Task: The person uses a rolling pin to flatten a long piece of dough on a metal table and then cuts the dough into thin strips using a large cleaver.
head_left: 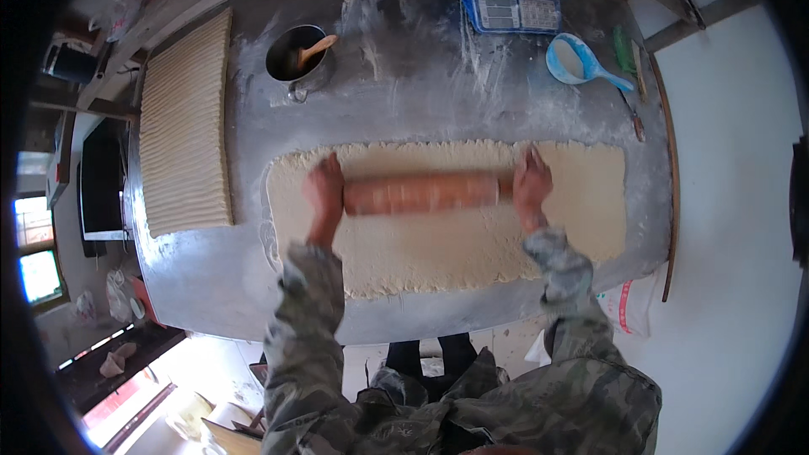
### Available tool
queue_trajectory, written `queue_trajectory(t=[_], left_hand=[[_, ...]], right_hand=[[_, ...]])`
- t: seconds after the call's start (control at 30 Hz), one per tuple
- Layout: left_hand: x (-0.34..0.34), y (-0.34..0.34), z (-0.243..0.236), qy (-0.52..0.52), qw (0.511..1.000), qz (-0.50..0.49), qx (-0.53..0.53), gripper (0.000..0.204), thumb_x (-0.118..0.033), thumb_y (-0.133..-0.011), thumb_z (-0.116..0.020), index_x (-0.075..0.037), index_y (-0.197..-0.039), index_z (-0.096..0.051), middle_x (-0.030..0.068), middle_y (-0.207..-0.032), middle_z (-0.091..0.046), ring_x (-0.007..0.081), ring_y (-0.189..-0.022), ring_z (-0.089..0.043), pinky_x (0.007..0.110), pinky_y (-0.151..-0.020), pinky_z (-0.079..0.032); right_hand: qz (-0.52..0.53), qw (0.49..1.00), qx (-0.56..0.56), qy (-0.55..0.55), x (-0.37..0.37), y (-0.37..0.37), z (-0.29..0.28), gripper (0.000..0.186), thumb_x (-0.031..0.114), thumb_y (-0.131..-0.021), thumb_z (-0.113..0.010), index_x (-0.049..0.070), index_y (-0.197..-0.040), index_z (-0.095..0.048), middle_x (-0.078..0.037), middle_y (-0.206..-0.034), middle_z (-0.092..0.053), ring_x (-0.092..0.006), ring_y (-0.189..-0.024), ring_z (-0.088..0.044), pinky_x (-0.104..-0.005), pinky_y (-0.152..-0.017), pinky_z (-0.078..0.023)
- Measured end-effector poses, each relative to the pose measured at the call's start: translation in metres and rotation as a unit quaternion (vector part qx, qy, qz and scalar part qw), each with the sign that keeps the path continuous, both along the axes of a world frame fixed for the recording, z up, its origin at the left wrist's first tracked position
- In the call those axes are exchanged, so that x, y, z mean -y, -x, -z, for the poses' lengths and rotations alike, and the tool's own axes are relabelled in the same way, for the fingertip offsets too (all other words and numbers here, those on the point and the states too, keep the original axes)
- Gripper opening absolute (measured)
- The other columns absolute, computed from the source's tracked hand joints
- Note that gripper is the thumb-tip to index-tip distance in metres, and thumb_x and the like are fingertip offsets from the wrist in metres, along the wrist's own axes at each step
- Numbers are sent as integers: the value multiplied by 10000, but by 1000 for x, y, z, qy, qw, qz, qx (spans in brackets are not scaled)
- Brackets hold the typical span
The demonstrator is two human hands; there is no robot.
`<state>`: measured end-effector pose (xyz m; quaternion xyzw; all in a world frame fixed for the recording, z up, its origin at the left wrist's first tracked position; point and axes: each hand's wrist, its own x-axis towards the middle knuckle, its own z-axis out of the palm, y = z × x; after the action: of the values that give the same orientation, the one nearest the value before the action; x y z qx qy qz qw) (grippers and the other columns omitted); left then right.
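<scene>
Rolling pin point(421, 194), fingers point(532, 170) round both ends

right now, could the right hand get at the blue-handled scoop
Probably yes: nothing stands between the right hand and the blue-handled scoop, though the hand must first release the rolling pin.

Left hand point(324, 190) and right hand point(532, 183) curled tight, well apart, forearms point(308, 299) stretched forward
</scene>
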<state>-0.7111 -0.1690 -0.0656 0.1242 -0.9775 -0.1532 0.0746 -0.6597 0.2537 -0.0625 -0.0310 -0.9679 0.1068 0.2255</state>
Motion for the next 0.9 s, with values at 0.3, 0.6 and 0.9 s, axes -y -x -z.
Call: queue_trajectory(t=[0.3,0.6,0.9], left_hand=[[-6,-124,44,-98,993,0,-59,422,-364,-982,-493,-91,-719,-678,164,-722,-669,355,-623,-653,448,-560,-515],[-20,56,9,-24,999,-37,-13,499,-464,-978,-452,-77,-774,-692,186,-810,-676,422,-705,-643,503,-604,-499],[-98,-208,-1,-90,987,-10,131,425,-377,-981,-493,-58,-764,-672,203,-770,-660,403,-690,-644,493,-600,-486]], right_hand=[[-20,997,62,32,-12,-104,10,336,228,-980,-480,31,-1215,-619,-148,-1327,-575,-346,-1201,-556,-483,-947,-446],[41,998,-29,24,-10,57,-5,183,202,-914,-537,73,-920,-668,-117,-919,-679,-323,-848,-641,-435,-725,-517],[91,975,-13,203,-97,-187,2,295,198,-915,-576,1,-1117,-660,-187,-1113,-674,-320,-1053,-642,-387,-906,-507]])
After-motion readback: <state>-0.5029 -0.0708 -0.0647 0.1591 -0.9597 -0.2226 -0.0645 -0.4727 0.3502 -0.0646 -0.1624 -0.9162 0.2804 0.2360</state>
